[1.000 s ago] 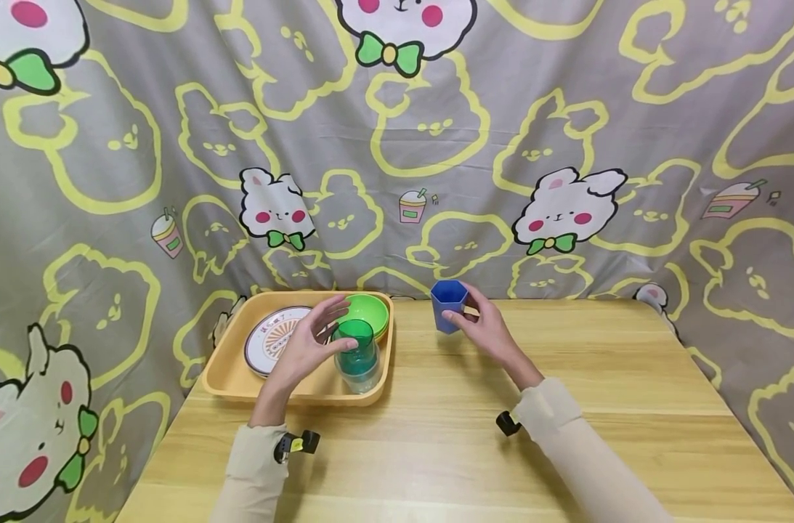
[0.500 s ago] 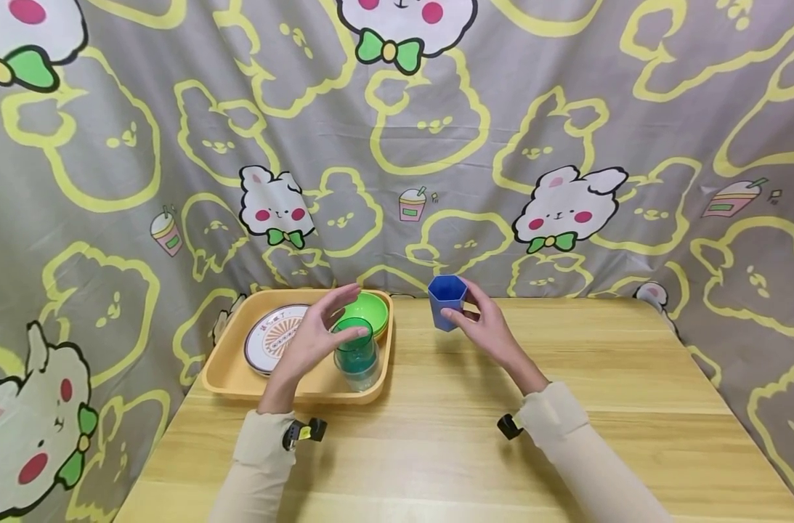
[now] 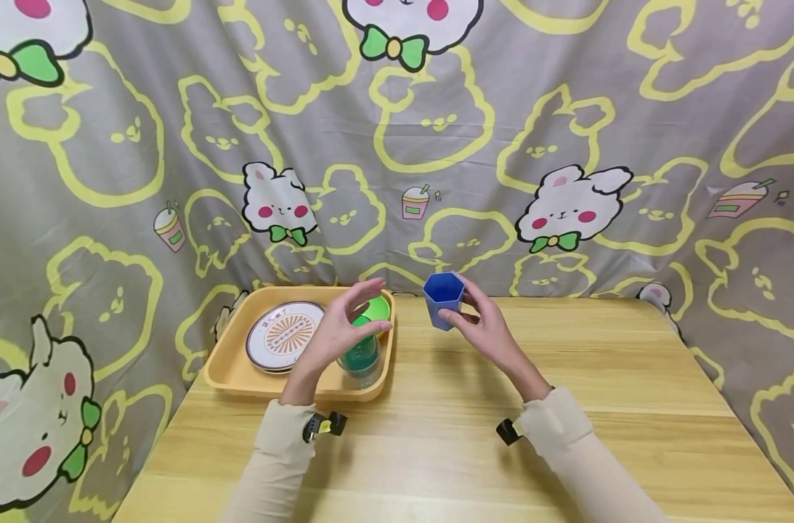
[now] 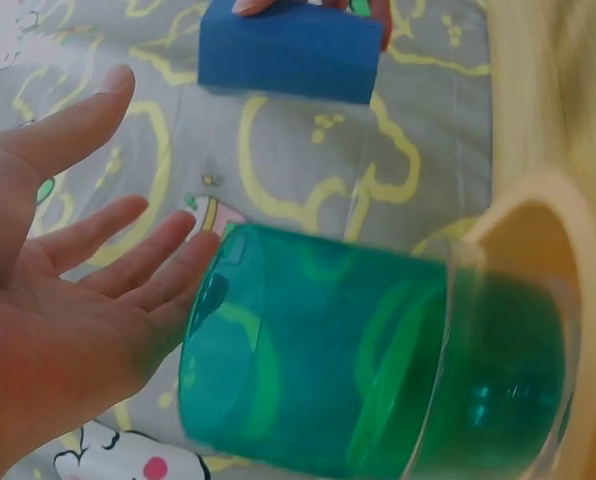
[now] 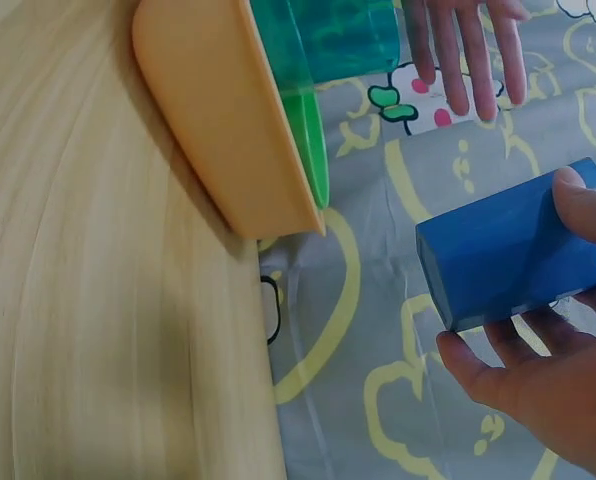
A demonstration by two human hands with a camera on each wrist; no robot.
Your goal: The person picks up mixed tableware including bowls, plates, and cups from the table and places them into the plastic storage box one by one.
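My right hand [image 3: 484,325] grips a blue six-sided cup [image 3: 439,314] around its side, upright and raised over the table, mouth up. In the right wrist view, thumb and fingers lie on opposite sides of this cup. My left hand [image 3: 341,325] holds nothing; its fingers are extended and the thumb spread, over the right part of the tray. Beside its fingertips in the left wrist view stands a green see-through cup [image 4: 308,350], nested in a clear cup [image 4: 513,370]. The left hand partly covers the green cup and a bright green bowl [image 3: 378,312] in the head view.
The orange-yellow tray [image 3: 240,388] sits at the back left of the wooden table [image 3: 475,450]. Stacked white plates [image 3: 284,338] with an orange pattern lie in its left part. A grey patterned curtain [image 3: 449,240] hangs right behind the table's back edge.
My left hand has moved right and slightly up, away from the plates and towards the blue cup. The right hand has shifted the blue cup slightly left and up.
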